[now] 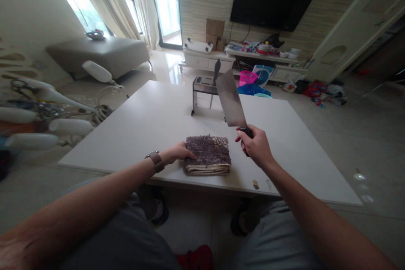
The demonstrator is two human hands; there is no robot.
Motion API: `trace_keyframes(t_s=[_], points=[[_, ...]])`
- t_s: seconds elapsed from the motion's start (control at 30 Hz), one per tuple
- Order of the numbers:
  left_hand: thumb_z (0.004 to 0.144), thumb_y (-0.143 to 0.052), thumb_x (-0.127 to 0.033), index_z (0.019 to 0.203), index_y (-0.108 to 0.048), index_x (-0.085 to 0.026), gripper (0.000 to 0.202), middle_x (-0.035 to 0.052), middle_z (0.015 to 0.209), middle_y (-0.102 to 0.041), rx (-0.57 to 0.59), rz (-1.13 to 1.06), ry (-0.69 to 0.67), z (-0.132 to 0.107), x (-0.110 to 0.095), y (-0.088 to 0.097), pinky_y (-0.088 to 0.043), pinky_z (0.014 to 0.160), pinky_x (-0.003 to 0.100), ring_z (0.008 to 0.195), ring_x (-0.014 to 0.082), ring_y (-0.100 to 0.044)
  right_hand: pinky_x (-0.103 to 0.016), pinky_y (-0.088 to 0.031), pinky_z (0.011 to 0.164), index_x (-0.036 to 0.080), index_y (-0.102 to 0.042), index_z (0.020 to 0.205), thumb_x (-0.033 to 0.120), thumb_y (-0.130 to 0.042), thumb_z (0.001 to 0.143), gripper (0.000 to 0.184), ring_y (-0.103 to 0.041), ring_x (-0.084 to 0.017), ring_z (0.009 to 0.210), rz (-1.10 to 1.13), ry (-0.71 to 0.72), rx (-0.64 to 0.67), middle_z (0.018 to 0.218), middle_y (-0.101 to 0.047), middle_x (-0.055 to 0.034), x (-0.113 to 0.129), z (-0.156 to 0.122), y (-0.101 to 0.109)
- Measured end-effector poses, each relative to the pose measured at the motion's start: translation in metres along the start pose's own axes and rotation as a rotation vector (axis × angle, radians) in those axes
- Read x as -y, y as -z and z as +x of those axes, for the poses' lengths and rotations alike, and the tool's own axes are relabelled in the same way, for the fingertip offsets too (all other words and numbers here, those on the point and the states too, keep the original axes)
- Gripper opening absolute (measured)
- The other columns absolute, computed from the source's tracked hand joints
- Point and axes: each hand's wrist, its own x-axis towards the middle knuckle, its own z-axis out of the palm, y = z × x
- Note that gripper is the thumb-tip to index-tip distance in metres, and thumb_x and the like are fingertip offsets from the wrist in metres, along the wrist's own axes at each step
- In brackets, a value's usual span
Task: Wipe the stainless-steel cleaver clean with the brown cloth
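My right hand (257, 145) is closed around the black handle of a cleaver (230, 100), whose broad blade points up and away, tilted to the left. In front of me on the white table (152, 118) lies a folded dark brown towel (207, 152) with pale edges. My left hand (179, 152) grips its left side, thumb on top, with the other fingers mostly hidden. Beyond the towel stands a knife rack (204, 86) with a black-handled knife (217, 71) upright in it; the cleaver blade partly covers the rack's right side.
Two small stickers (255, 184) are on the table's near edge. White lamp-like parts and cables (72, 126) crowd the floor at left. Past the table are a pink basket (247, 78), a cluttered TV cabinet (205, 61) and a grey ottoman (104, 52).
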Motion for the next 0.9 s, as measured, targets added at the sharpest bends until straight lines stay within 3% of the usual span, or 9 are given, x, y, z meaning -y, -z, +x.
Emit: trace_keyframes(t_s=[0.17,0.33,0.47,0.63,0.73,0.8,0.9], points=[[0.061,-0.073,-0.021,0.087,-0.069,-0.015,0.027,0.0082,0.093,-0.076,0.043,-0.196,0.055,-0.007,-0.006,-0.010,-0.056,0.069,0.027,0.087,0.0217,-0.071,-0.021,-0.034,0.034,0.020,-0.055,0.079,0.042,-0.062,0.085,0.024,-0.045,-0.009,0.035,0.102,-0.027,0.029,0.056,-0.062,0.0016,0.006,-0.002,0.000],[0.072,-0.066,-0.020,0.099,-0.068,-0.010,0.029,0.0139,0.100,-0.076,0.245,-0.694,0.102,-0.022,-0.026,-0.009,-0.059,0.086,0.036,0.089,0.0246,-0.073,-0.021,-0.034,0.032,0.019,-0.054,0.076,0.046,-0.060,0.088,0.030,-0.045,-0.009,0.033,0.201,-0.048,0.100,0.054,-0.060,0.0024,0.007,-0.005,-0.003],[0.076,-0.062,-0.015,0.106,-0.066,-0.007,0.032,0.0147,0.102,-0.076,0.195,-0.823,0.004,-0.032,-0.045,0.000,-0.059,0.089,0.039,0.090,0.0264,-0.074,-0.022,-0.034,0.029,0.019,-0.053,0.083,0.048,-0.063,0.085,0.031,-0.045,-0.009,0.032,0.396,-0.193,0.154,0.065,-0.066,0.0006,0.009,-0.008,-0.007],[0.075,-0.057,-0.007,0.112,-0.064,-0.005,0.038,0.0154,0.098,-0.076,0.093,-0.916,-0.132,-0.039,-0.066,0.006,-0.060,0.089,0.042,0.088,0.0278,-0.074,-0.020,-0.034,0.028,0.019,-0.054,0.084,0.046,-0.064,0.083,0.030,-0.042,-0.007,0.031,0.543,-0.312,0.235,0.059,-0.061,0.0038,0.011,-0.014,-0.015],[0.076,-0.055,-0.007,0.118,-0.062,-0.006,0.043,0.0150,0.100,-0.076,0.124,-0.953,-0.180,-0.045,-0.075,0.006,-0.058,0.093,0.045,0.093,0.0285,-0.074,-0.019,-0.033,0.028,0.018,-0.054,0.085,0.046,-0.063,0.084,0.030,-0.042,-0.007,0.031,0.557,-0.322,0.275,0.058,-0.060,0.0044,0.010,-0.016,-0.022],[0.079,-0.056,-0.014,0.120,-0.062,-0.008,0.041,0.0142,0.103,-0.075,0.177,-0.986,-0.234,-0.048,-0.080,0.007,-0.055,0.097,0.048,0.098,0.0294,-0.072,-0.019,-0.033,0.028,0.019,-0.053,0.085,0.047,-0.062,0.086,0.030,-0.042,-0.007,0.030,0.552,-0.308,0.286,0.058,-0.059,0.0046,0.009,-0.017,-0.027],[0.088,-0.054,-0.041,0.115,-0.065,-0.014,0.040,0.0126,0.104,-0.075,0.232,-1.058,-0.327,-0.050,-0.086,0.010,-0.053,0.099,0.051,0.104,0.0313,-0.070,-0.019,-0.034,0.028,0.019,-0.053,0.085,0.047,-0.061,0.088,0.029,-0.043,-0.007,0.031,0.559,-0.278,0.273,0.058,-0.058,0.0054,0.009,-0.018,-0.031]])
